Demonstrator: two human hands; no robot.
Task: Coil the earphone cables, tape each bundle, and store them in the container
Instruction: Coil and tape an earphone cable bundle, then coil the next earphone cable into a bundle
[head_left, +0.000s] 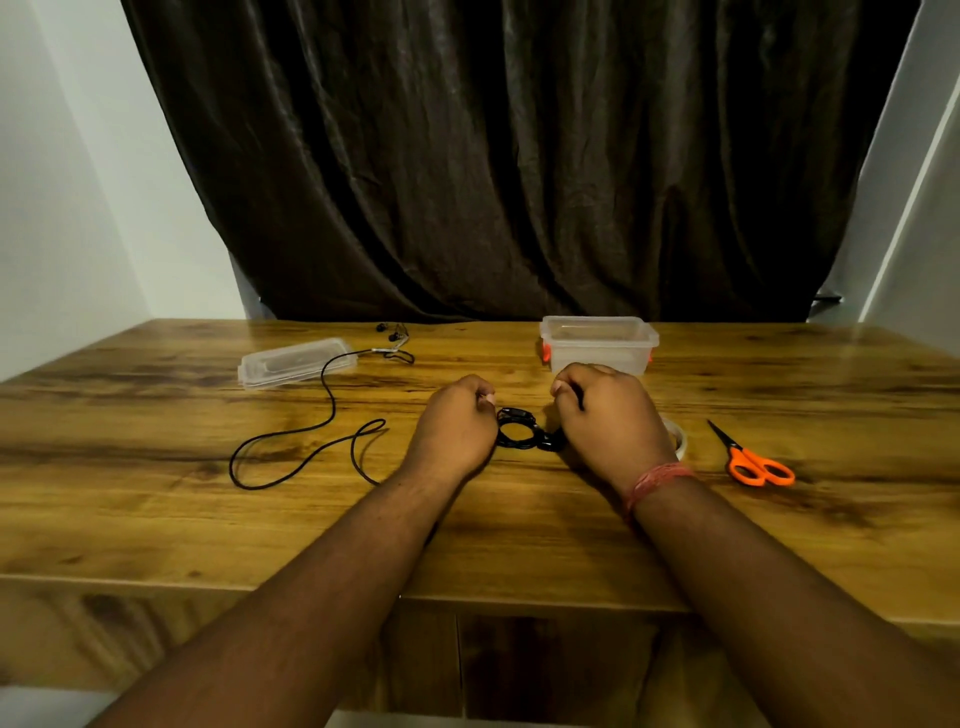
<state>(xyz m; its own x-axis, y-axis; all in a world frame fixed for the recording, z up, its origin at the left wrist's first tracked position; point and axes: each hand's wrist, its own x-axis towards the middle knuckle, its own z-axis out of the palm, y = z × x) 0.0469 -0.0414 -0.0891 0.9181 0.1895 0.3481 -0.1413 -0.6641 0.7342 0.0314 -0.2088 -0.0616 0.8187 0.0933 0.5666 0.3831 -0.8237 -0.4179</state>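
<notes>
Both curled hands, left hand (457, 423) and right hand (605, 415), pinch the half-hidden coiled cable (519, 428).

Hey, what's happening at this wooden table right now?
A person's left hand and right hand grip a small coiled black earphone cable between them on the wooden table. A second black earphone cable lies uncoiled to the left. The clear plastic container stands open, its clear lid set aside; a clear tape roll and orange-handled scissors wait on the right.
</notes>
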